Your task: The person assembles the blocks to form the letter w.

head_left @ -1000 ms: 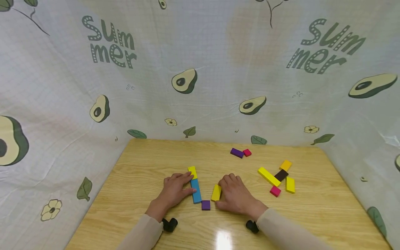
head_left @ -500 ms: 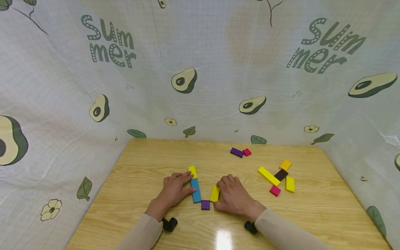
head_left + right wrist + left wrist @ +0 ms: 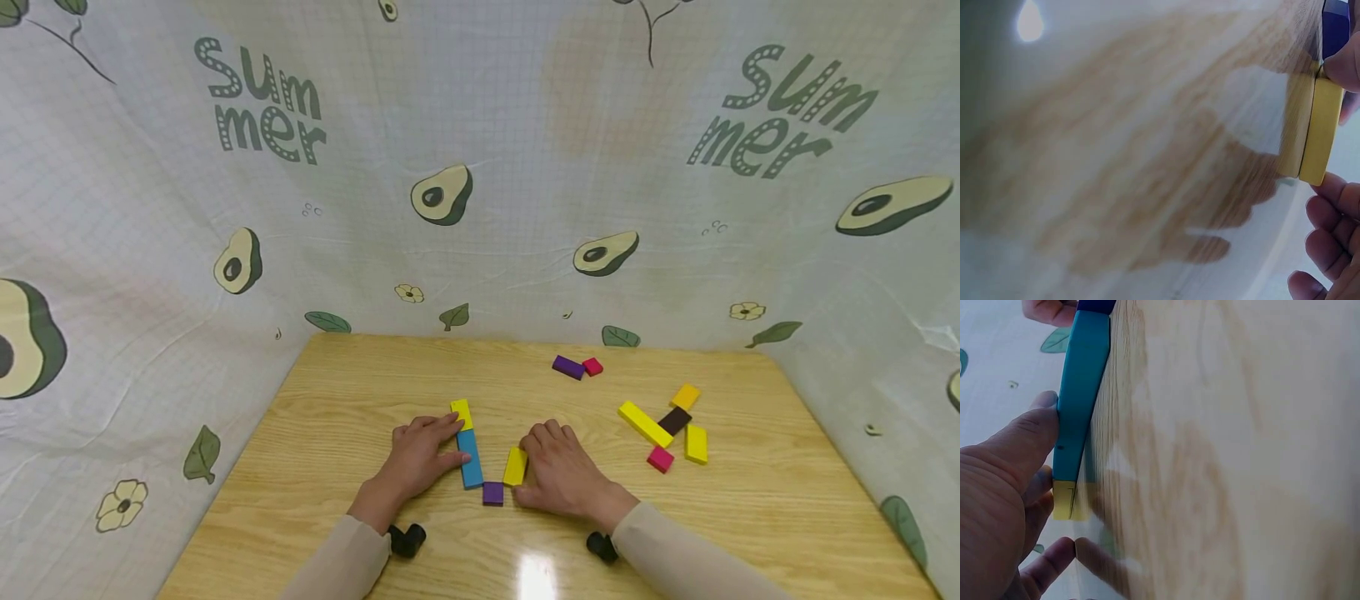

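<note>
A small yellow block and a longer blue block lie end to end on the table. My left hand rests against them, thumb on the blue block and fingertips at the yellow one, fingers relaxed. Just past the blue block's near end sits a purple block. To its right, my right hand pinches a second yellow block between thumb and index finger. In the right wrist view, the thumb is at one end of this yellow block, beside the purple block; the other fingers curl off it.
To the right lie a long yellow block, a dark brown block, an orange block, another yellow block and a red block. Farther back are a purple block and a red block. A printed cloth stands behind.
My right hand has shifted slightly left with the yellow block, bringing it closer to the purple block. My left hand stays in place.
</note>
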`<act>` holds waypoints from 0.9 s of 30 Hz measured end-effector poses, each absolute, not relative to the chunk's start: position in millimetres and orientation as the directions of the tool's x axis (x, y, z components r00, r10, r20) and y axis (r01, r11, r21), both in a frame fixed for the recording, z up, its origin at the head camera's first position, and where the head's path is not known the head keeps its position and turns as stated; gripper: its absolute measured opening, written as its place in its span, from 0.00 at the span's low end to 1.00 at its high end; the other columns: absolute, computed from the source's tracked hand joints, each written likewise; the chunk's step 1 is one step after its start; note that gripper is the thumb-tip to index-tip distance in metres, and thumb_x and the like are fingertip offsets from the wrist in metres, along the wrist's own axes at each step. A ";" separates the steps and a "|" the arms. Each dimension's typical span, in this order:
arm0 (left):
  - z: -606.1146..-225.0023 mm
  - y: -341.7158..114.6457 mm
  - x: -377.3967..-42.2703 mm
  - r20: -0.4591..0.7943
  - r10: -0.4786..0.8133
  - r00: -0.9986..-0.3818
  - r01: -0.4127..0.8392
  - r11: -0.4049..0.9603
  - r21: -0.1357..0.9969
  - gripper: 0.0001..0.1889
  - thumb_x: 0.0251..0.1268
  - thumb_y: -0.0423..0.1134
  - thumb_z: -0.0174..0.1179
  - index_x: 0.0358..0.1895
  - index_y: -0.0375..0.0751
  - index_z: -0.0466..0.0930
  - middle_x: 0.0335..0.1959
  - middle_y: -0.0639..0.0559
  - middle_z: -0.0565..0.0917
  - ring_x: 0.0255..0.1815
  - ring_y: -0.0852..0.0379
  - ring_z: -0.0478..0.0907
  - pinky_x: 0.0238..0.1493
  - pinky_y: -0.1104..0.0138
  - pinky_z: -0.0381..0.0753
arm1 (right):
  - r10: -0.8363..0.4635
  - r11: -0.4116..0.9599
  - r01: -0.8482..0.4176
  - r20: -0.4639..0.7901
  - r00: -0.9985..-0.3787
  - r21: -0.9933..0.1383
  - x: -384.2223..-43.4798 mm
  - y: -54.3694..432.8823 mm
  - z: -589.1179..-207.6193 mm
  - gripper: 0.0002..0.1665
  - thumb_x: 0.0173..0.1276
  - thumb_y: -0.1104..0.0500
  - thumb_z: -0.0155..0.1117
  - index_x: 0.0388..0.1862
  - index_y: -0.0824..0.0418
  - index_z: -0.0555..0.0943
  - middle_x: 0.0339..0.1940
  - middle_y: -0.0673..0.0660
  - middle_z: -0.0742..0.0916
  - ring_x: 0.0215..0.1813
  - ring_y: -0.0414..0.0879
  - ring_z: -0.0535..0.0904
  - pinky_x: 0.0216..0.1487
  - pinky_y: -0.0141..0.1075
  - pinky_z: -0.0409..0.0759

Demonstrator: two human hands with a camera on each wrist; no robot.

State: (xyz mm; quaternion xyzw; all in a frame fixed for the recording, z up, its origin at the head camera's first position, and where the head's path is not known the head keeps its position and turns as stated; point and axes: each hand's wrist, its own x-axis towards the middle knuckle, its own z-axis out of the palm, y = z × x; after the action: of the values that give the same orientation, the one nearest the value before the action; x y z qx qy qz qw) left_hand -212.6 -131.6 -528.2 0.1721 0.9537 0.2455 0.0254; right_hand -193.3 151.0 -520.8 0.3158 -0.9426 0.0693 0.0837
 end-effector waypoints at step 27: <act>-528.4 -131.6 -211.1 0.045 0.338 -0.940 0.317 0.818 0.480 0.33 0.71 0.60 0.66 0.75 0.51 0.77 0.78 0.54 0.74 0.75 0.43 0.69 0.66 0.37 0.61 | -0.584 0.790 -0.607 0.197 -0.788 -0.083 -192.6 152.0 -522.2 0.34 0.61 0.33 0.71 0.52 0.58 0.81 0.46 0.53 0.81 0.49 0.49 0.70 0.51 0.43 0.66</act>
State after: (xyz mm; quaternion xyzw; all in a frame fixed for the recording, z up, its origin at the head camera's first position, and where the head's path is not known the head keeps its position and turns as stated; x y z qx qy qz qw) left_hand -211.1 -131.6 -528.4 0.1719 0.9532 0.2480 0.0210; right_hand -192.6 152.0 -522.2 0.3158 -0.9427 0.0713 0.0807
